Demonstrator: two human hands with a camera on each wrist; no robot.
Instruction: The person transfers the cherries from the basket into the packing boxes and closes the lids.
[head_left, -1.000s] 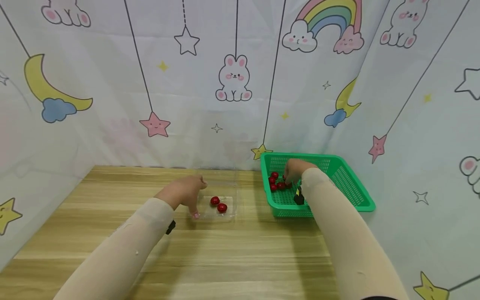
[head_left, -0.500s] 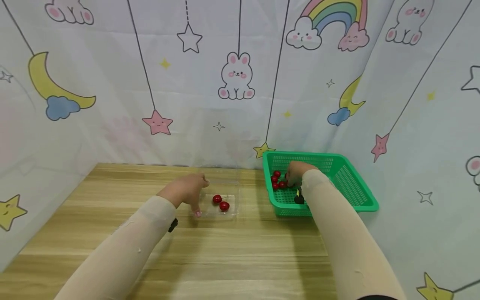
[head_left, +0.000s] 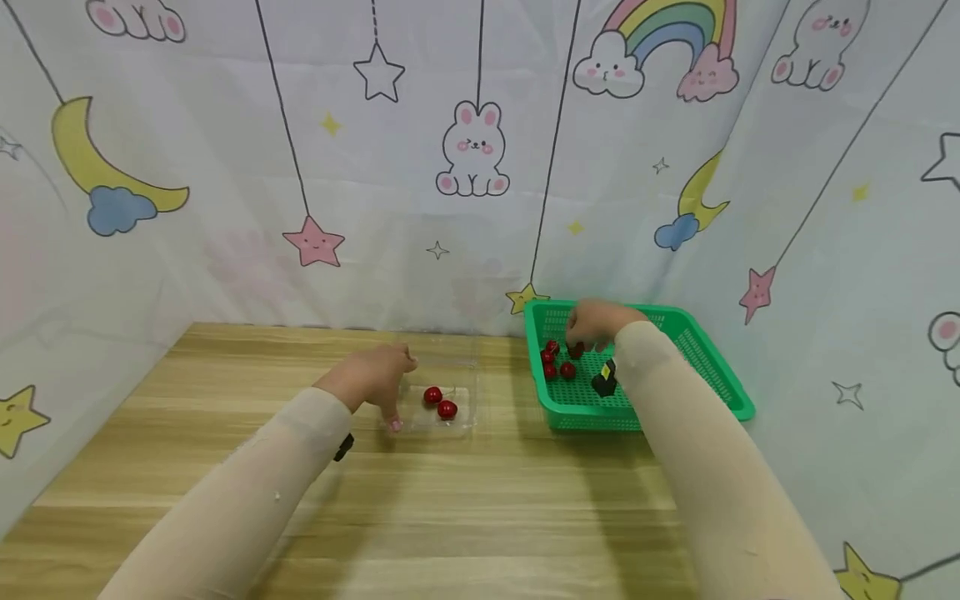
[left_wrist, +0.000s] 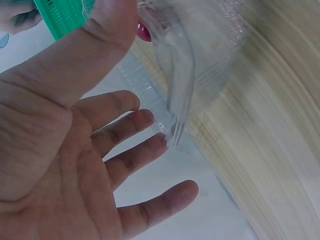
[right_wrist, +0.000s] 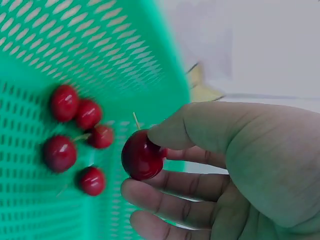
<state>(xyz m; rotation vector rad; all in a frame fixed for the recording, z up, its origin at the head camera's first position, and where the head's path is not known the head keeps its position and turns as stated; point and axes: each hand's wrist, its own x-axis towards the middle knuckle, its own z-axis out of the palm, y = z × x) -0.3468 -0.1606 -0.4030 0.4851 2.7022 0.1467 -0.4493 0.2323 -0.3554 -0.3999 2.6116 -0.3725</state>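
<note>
My right hand (head_left: 600, 323) is inside the green basket (head_left: 577, 412), above its floor. Thumb and fingers pinch a dark red cherry (right_wrist: 142, 156) with a short stem, seen close in the right wrist view. Several more cherries (right_wrist: 64, 103) lie at the basket's left end. My left hand (head_left: 367, 379) rests at the left side of a clear plastic box (head_left: 468, 427), its thumb near the front corner and its loosely spread fingers toward the back. Fingertips (left_wrist: 159, 141) appear to touch the box edge in the left wrist view. Two cherries (head_left: 447, 409) sit in the box.
The basket stands on the right of the wooden table (head_left: 480, 517), near the back. A printed curtain (head_left: 247, 167) hangs behind and along the sides. The box's transparent lid (head_left: 442, 346) stands up behind it, hard to make out.
My right hand has risen slightly and shifted within the basket, now carrying a cherry off its floor. The left hand stays at the box, and the two cherries there have not moved.
</note>
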